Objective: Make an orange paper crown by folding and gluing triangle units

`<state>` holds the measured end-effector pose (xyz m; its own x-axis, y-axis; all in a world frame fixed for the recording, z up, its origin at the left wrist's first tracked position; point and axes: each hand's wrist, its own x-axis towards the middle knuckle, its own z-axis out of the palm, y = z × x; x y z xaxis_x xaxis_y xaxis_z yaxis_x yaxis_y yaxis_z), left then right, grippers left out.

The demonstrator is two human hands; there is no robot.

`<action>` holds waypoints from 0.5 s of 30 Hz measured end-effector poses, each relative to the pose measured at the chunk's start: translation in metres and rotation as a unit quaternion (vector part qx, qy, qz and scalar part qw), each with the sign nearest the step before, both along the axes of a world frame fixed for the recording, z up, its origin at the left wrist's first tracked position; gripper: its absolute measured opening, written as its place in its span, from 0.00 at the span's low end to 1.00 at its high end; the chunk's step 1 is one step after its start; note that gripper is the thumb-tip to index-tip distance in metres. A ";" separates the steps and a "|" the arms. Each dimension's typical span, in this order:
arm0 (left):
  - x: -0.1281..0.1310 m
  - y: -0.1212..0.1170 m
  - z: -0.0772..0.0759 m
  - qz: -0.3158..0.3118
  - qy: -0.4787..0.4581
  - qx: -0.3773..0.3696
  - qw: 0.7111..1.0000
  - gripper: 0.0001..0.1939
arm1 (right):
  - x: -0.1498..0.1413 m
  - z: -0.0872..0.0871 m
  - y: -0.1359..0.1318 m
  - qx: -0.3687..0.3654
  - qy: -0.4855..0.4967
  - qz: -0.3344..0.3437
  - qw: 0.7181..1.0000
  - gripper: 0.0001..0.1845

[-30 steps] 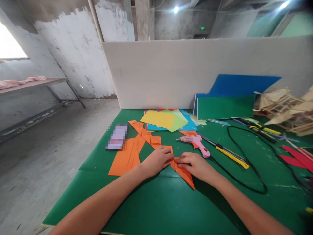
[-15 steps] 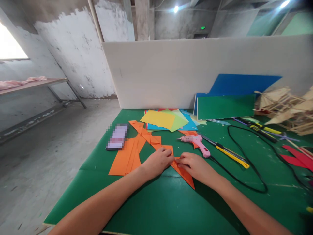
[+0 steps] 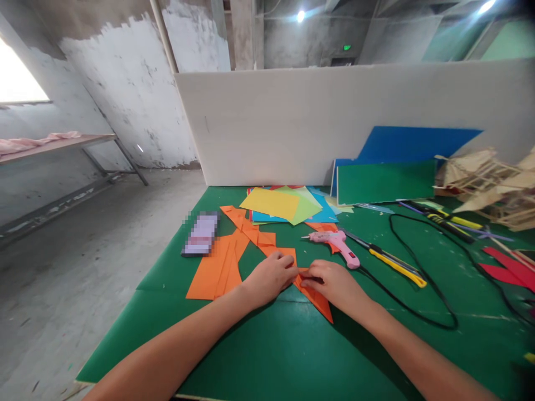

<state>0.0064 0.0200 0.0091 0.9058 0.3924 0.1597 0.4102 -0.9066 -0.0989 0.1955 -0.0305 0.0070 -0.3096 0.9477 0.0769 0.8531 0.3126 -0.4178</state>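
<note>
Both my hands rest on a folded orange paper piece [image 3: 318, 301] lying on the green table mat [image 3: 267, 345]. My left hand [image 3: 271, 275] presses its upper part with curled fingers. My right hand [image 3: 332, 283] pinches a fold of the same paper, its fingertips meeting my left hand's at the middle. The paper's pointed end sticks out toward me, below my right hand. More orange sheets and strips [image 3: 221, 262] lie just left of my left hand.
A pink glue gun [image 3: 336, 243], a yellow-handled knife [image 3: 390, 264] and a looping black cord [image 3: 422, 301] lie right of my hands. Coloured sheets [image 3: 284, 205], a phone [image 3: 201, 234], blue and green boards [image 3: 387, 178], wooden sticks [image 3: 489, 184] and a white panel [image 3: 334, 122] stand behind.
My right hand's fingers have curled in a little tighter on the fold. Otherwise hands and paper stay in place.
</note>
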 end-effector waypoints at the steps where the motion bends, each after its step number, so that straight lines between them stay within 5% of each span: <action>1: 0.000 0.000 0.000 -0.001 0.002 0.005 1.000 0.10 | 0.000 0.002 0.000 0.002 -0.004 0.006 1.000 0.12; 15: 0.000 0.000 0.002 -0.003 0.002 -0.010 1.000 0.09 | 0.043 0.023 -0.006 -0.131 0.003 0.060 0.989 0.14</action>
<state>0.0063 0.0202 0.0110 0.9086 0.3906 0.1478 0.4048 -0.9108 -0.0815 0.2382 -0.0369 0.0303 -0.4222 0.8914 -0.1650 0.8133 0.2920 -0.5033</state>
